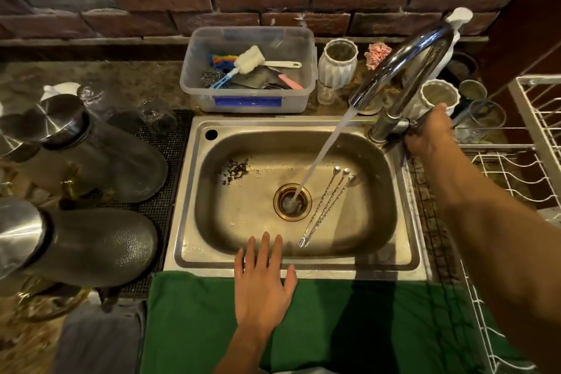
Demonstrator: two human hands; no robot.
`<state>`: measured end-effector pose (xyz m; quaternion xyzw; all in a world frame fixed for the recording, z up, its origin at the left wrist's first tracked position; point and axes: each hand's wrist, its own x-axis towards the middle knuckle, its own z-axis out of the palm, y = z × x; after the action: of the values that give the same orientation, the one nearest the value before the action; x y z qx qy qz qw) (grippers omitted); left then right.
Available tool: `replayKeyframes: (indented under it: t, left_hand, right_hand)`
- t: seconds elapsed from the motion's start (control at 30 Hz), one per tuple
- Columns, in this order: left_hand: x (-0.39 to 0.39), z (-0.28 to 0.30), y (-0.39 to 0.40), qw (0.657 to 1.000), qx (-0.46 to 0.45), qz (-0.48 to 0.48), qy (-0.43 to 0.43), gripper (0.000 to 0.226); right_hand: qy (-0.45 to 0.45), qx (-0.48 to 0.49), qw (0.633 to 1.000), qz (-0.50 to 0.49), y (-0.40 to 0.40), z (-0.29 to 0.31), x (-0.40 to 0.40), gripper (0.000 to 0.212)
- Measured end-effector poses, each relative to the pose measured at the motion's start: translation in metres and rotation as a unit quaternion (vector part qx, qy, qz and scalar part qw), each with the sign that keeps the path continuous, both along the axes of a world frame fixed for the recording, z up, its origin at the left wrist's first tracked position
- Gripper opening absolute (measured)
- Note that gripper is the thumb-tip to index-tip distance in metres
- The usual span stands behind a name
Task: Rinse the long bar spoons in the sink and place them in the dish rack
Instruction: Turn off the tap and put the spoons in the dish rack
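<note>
Three long bar spoons (326, 206) lie side by side on the bottom of the steel sink (212, 255), just right of the drain (292, 202), bowls toward the back and forked ends toward the front. Water pours from the chrome tap (403, 61) straight into the drain. My right hand (431, 130) is closed around the tap handle at the sink's back right corner. My left hand (264, 279) is open with fingers spread, resting over the sink's front rim, a short way left of the spoons' forked ends. The white wire dish rack (528, 179) stands to the right of the sink.
A green towel (197, 325) hangs over the front edge. A clear plastic tub (247, 70) with brushes and scourers sits behind the sink. White ribbed jars (337, 62) and glasses stand by the tap. Steel shakers (91, 158) lie on a black mat at left. Dark specks lie in the sink's back left.
</note>
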<state>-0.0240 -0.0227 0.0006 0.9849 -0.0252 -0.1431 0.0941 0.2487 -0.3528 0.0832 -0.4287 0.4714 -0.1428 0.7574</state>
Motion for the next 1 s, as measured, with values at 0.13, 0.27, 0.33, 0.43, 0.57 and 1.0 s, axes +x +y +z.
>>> replayKeyframes:
  t: [0.13, 0.27, 0.33, 0.43, 0.57, 1.0]
  left_hand:
    - [0.000, 0.000, 0.000, 1.000, 0.000, 0.000, 0.002, 0.062]
    - [0.000, -0.001, 0.000, 1.000, 0.000, 0.000, 0.004, 0.062]
    - [0.000, -0.001, 0.000, 1.000, 0.000, 0.000, 0.006, 0.062]
    - [0.001, 0.000, -0.001, 1.000, 0.002, -0.002, 0.007, 0.062]
    - [0.001, 0.000, -0.002, 1.000, 0.006, -0.006, 0.006, 0.062]
    - [0.001, 0.002, -0.002, 1.000, 0.011, -0.005, 0.003, 0.063]
  right_hand:
    - [-0.022, 0.020, 0.999, -0.028, 0.003, -0.003, 0.001, 0.038]
    - [-0.021, -0.001, 0.999, -0.036, -0.005, -0.018, 0.007, 0.044]
    - [-0.026, -0.006, 0.999, -0.047, -0.003, -0.019, 0.005, 0.044]
    - [-0.041, -0.008, 0.998, -0.052, 0.006, -0.013, -0.002, 0.043]
    - [-0.065, 0.011, 0.997, -0.049, 0.011, -0.008, -0.008, 0.043]
    - [-0.067, 0.002, 0.998, -0.003, 0.013, -0.006, -0.021, 0.040]
